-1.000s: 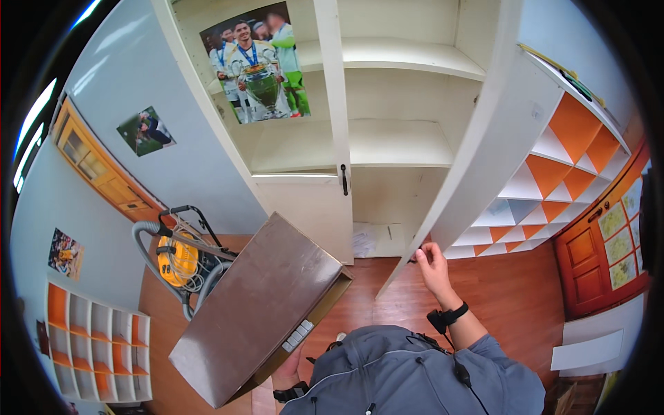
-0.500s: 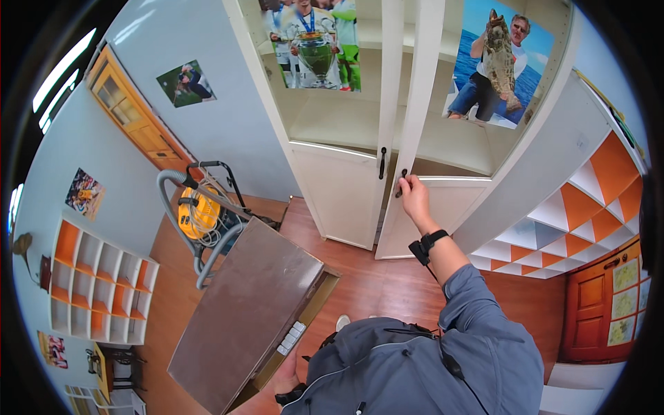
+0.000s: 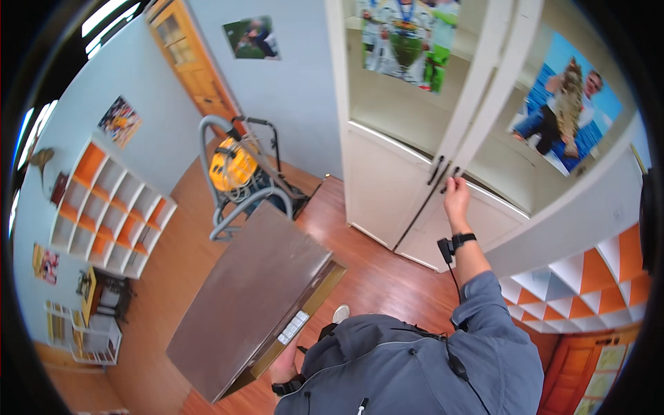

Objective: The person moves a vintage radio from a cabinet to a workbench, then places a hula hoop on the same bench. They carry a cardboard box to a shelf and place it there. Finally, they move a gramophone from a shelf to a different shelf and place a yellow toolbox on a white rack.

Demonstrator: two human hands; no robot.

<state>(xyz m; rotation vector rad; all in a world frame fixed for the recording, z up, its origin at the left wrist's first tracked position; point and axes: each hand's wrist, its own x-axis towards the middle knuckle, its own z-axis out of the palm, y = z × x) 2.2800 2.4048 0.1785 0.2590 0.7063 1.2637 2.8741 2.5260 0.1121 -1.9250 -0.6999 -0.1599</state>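
My right hand (image 3: 456,198) is closed on the black handle (image 3: 452,180) of the right door of a tall cream cabinet (image 3: 387,183). A second black handle (image 3: 436,170) sits beside it on the left door. The two doors stand almost flush, with a thin dark line between them. At my left side, my left hand (image 3: 284,364) grips the edge of a large brown box-like piece (image 3: 249,277), its fingers partly hidden. That piece is tilted, and its hollow side shows a white label-like item (image 3: 293,327).
A yellow vacuum cleaner (image 3: 234,164) with a grey hose stands left of the cabinet. White-and-orange shelves (image 3: 111,207) are by the left wall, with others (image 3: 574,283) at the right. An orange-brown door (image 3: 584,380) is at the lower right.
The right cabinet door has swung inward, and the gap between the doors has narrowed. My right hand moved with its handle. The view has turned, shifting the room rightward.
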